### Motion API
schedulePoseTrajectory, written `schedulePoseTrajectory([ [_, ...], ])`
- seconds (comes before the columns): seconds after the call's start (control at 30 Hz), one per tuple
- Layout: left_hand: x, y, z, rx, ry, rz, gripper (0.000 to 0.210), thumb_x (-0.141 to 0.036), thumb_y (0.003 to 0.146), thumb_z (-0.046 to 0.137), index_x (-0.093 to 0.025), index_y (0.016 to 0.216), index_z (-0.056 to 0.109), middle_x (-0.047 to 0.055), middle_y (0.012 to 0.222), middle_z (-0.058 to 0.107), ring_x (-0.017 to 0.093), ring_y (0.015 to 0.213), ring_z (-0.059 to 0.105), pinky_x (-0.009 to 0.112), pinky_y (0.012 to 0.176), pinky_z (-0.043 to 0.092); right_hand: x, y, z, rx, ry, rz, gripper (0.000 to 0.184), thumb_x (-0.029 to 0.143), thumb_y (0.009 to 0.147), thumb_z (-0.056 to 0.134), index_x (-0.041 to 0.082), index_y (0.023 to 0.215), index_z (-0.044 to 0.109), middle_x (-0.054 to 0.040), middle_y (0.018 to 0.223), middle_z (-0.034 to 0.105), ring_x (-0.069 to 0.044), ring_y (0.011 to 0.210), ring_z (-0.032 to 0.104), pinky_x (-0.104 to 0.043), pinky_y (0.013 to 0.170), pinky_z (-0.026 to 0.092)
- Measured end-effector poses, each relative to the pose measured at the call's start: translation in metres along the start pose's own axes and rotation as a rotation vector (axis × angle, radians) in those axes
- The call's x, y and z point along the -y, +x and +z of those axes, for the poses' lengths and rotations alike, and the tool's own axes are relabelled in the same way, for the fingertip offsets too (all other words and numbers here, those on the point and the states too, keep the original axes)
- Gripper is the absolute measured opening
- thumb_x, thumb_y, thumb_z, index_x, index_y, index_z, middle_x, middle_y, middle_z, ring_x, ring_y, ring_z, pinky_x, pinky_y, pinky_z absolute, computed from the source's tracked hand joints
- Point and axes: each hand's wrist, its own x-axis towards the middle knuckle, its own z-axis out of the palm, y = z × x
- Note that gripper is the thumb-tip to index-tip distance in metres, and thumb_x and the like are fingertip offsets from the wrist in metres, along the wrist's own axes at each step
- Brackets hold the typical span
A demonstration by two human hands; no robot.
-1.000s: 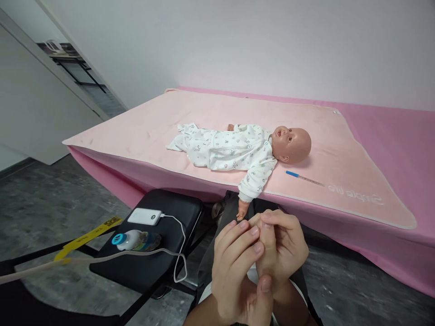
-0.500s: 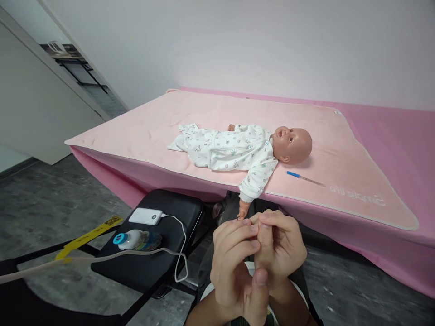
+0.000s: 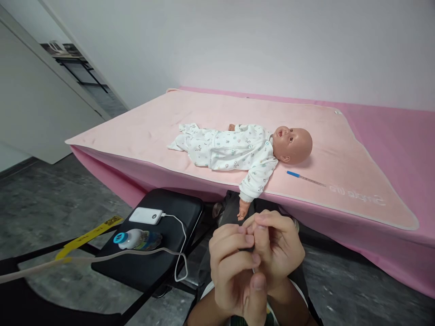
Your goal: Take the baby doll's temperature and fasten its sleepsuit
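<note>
Both hands are raised in front of my lap, fingertips meeting. My left hand [image 3: 233,267] is half curled, its thumb standing apart, and several of its fingertips rest against the right thumb. On my right hand [image 3: 280,249] the fingers are folded, with the index fingertip against the thumb; I see nothing held there. Just beyond them, a baby doll [image 3: 231,149] in a white patterned outfit lies on its back, one arm hanging over the table edge. Near its head lies a thin clear stick with a blue end, perhaps a thermometer [image 3: 306,178].
A peach blanket [image 3: 142,122] covers much of the pink-draped table [image 3: 401,136]. On the black chair [image 3: 122,271] at left are a white power bank [image 3: 145,216] with a cable [image 3: 181,231] and a bottle with a blue cap [image 3: 137,240]. A yellow tag [image 3: 90,235] hangs beside it.
My left fingers have dropped slightly and spread a little. My right hand has shifted slightly left. More of the doll's hanging hand shows; the doll and the stick stay in place.
</note>
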Motion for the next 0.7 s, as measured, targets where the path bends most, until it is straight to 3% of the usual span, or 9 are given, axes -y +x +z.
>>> schedulePoseTrajectory([
  [0.1,-0.0044,0.0051,0.0062,-0.142,-0.113,0.012,0.011,-0.024,0.082,0.043,-0.019,0.072,0.047,0.002,0.07,0.049,0.016,0.066,0.047,0.036,0.067,0.043,0.0008,0.0013,0.0006,0.014,0.023,0.008,0.016,0.005,0.084,0.052,0.019,0.088,0.058,0.0037,0.064,0.058,-0.008,0.049,0.058,-0.021,0.045,0.05],
  [0.7,-0.0037,0.0036,-0.0001,-0.044,-0.029,0.014,0.017,-0.026,0.085,0.041,-0.021,0.072,0.049,0.003,0.071,0.047,0.017,0.068,0.046,0.039,0.067,0.045,-0.0033,-0.0006,-0.0011,0.007,-0.004,-0.035,0.021,0.002,0.082,0.051,0.02,0.092,0.06,0.0035,0.067,0.061,-0.008,0.052,0.06,-0.022,0.046,0.052],
])
